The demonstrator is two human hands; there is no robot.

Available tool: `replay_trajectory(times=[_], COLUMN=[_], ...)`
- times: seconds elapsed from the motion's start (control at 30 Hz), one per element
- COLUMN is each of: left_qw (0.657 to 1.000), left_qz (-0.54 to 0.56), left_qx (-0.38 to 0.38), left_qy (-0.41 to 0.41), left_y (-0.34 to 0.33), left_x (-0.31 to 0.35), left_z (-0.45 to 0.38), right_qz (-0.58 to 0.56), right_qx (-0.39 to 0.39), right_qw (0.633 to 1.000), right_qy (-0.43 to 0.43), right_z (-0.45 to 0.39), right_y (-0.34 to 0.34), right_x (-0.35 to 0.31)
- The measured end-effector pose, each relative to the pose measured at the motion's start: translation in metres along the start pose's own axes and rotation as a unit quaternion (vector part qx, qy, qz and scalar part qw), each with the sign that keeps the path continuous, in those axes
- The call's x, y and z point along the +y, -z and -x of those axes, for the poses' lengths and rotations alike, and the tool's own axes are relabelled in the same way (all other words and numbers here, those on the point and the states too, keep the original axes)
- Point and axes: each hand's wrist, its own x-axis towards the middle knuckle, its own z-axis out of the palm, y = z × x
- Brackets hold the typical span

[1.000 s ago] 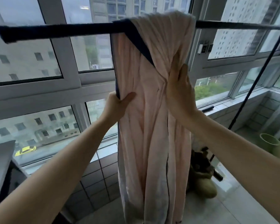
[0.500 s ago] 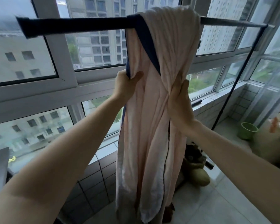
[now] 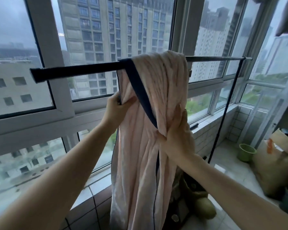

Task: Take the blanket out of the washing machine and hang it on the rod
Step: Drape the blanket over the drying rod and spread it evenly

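A pale pink blanket (image 3: 140, 163) with a dark blue border hangs bunched over a thin dark rod (image 3: 214, 58) in front of the windows. Part of its blue edge runs along the rod to the left. My left hand (image 3: 116, 108) pinches the blanket's left edge a little below the rod. My right hand (image 3: 176, 135) lies with straight fingers against the right folds, thumb tucked into the cloth. The washing machine is out of view.
A black upright (image 3: 223, 110) carries the rod's right end. A green pot (image 3: 245, 151) and a brown bag (image 3: 276, 163) sit on the floor at right. Dark and olive bundles (image 3: 201, 206) lie behind the blanket. A tiled sill runs under the windows.
My left hand has slid up the blanket's left edge toward the rod. My right hand stays flat on the right folds. The view has pulled back and tilted up, so the rod sits lower in frame.
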Motion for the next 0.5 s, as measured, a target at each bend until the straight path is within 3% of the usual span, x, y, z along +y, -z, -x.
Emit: replay_trajectory(times=[0.23, 0.33, 0.5], left_qw=[0.995, 0.994, 0.99], left_qz=[0.022, 0.036, 0.092], left_qx=[-0.005, -0.002, -0.037], left_qy=[-0.1, -0.103, -0.102], left_y=[0.026, 0.034, 0.036], left_x=[0.033, 0.044, 0.057], left_z=[-0.004, -0.007, -0.014], right_qz=[0.069, 0.067, 0.066], right_qx=[0.174, 0.234, 0.257], right_qw=[0.973, 0.95, 0.934], right_qy=[0.138, 0.195, 0.237], right_z=[-0.025, -0.041, -0.065], right_y=[0.03, 0.037, 0.059], right_x=[-0.048, -0.069, -0.101])
